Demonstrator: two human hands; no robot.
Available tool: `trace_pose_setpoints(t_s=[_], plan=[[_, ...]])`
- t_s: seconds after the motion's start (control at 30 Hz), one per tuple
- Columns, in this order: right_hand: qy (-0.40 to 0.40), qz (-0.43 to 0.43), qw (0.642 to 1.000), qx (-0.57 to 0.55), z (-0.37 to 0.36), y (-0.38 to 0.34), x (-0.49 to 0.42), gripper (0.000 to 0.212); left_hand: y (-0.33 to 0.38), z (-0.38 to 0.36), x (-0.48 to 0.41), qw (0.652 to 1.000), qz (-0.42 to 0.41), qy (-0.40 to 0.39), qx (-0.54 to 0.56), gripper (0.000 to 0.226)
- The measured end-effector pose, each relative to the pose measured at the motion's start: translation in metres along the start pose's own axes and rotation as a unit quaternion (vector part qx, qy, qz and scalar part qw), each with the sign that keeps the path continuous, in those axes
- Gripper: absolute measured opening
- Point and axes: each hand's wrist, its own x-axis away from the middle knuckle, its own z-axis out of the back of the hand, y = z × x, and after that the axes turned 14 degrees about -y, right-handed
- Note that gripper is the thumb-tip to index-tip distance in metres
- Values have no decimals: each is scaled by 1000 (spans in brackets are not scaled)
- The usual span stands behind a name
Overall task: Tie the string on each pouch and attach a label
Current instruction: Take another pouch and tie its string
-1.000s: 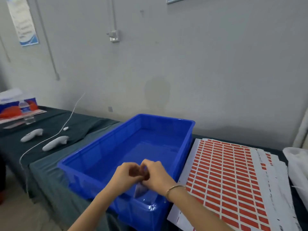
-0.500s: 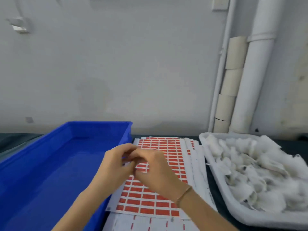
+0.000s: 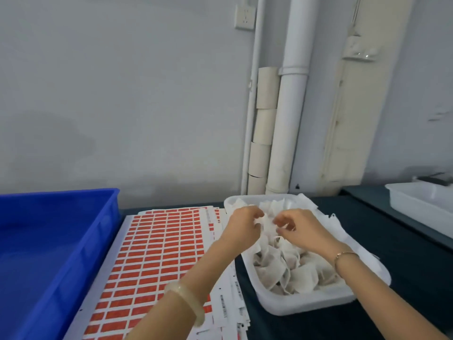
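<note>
A white tray (image 3: pixel 304 304) heaped with several white gauze pouches (image 3: pixel 282 266) sits on the dark table, right of centre. Both hands hover over its far half. My left hand (image 3: pixel 242 225) pinches one white pouch (image 3: pixel 267 223) by its edge. My right hand (image 3: pixel 297 229) is close beside it with fingers curled, touching the same pouch, though its grip is unclear. Sheets of red labels (image 3: pixel 157 256) lie in a stack left of the tray.
A large blue bin (image 3: pixel 56 253) stands at the left, next to the label sheets. Another white tray (image 3: pixel 421 204) sits at the far right on a second table. Pipes and cardboard tubes (image 3: pixel 263 133) stand against the wall behind.
The view has swung right, from the blue bin to the pouch tray. Both hands moved right from over the bin, across the label sheets, to the tray and took up a pouch.
</note>
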Motion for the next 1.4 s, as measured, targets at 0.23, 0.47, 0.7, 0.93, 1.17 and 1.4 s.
trace_pose_setpoints(t_s=[0.23,0.47,0.7,0.93,1.17,1.4], plan=[[-88,-40,992,84,-43,0,-42,24,-29,-6,-31,974,116,-141,-132,34],[15,-83,993,80,-57,3,-62,51,-26,-21,-45,974,130,-96,-156,23],[110,-24,991,-71,-32,9,-54,41,-22,-7,-51,993,52,-19,-100,21],[171,50,936,-302,4,-18,-36,7,-12,33,-40,994,-29,107,-21,19],[135,113,902,-395,5,-71,-29,6,-4,66,16,978,-53,186,79,13],[51,98,949,-296,-61,-117,-7,14,-36,66,100,978,116,130,112,10]])
